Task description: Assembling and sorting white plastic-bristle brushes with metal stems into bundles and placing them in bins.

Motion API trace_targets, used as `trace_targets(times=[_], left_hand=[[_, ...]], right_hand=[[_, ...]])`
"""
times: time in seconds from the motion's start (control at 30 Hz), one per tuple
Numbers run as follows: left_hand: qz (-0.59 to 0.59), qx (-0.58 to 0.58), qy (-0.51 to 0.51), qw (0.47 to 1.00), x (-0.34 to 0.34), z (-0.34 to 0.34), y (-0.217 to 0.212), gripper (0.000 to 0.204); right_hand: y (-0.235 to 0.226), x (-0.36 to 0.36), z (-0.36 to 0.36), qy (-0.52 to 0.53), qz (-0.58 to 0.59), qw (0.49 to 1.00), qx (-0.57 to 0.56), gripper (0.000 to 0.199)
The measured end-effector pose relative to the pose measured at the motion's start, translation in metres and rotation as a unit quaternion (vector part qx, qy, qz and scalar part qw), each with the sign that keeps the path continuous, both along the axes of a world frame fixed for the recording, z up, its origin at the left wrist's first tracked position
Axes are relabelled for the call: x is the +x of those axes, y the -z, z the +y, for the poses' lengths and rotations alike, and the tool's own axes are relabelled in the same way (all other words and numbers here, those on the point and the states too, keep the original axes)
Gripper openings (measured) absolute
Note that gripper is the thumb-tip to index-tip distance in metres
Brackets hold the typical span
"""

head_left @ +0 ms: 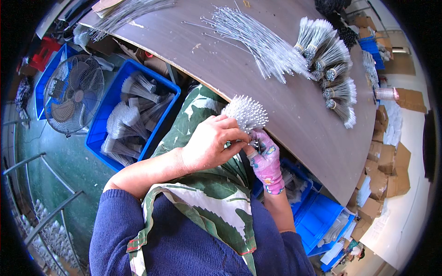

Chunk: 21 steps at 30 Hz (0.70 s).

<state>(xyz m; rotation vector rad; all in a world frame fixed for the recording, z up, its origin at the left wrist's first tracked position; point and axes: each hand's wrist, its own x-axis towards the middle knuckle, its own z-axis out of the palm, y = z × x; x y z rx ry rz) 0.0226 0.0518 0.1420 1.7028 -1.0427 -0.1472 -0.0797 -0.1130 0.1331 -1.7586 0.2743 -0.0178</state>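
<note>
A bundle of thin wire brushes (pixel 246 112) stands over my lap at the table's near edge, its white bristle tips fanned upward. My right hand (pixel 267 158), in a pink flowered glove, is closed round the lower end of this bundle. From the left, my bare left hand (pixel 212 140) reaches across, its thumb and fingers pinched together against the same lower end. What those fingertips grip is too small to make out. Beyond the hands, loose wire brushes with looped ends (pixel 262 43) lie spread on the table. Several tied brush bundles (pixel 329 69) are grouped beside them.
The brown table (pixel 322 142) curves across the front. To my left are a blue crate (pixel 93 143) of brush bundles and a standing fan (pixel 76 92). More blue crates (pixel 315 216) sit low at my right. Cardboard boxes (pixel 389 165) are piled along the right side.
</note>
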Motion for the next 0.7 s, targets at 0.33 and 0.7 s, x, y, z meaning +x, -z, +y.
trace_targets(times=[0.33,0.7], left_hand=[[-0.091,0.037,-0.055,0.994,-0.010,-0.015,0.007,0.015],[-0.027,-0.065,-0.029,0.997,-0.004,-0.002,0.017,0.025]], right_hand=[[0.001,-0.002,-0.001,0.015,0.000,1.000,0.000,0.021],[-0.006,0.000,0.006,0.038,0.017,0.998,0.057,0.019]])
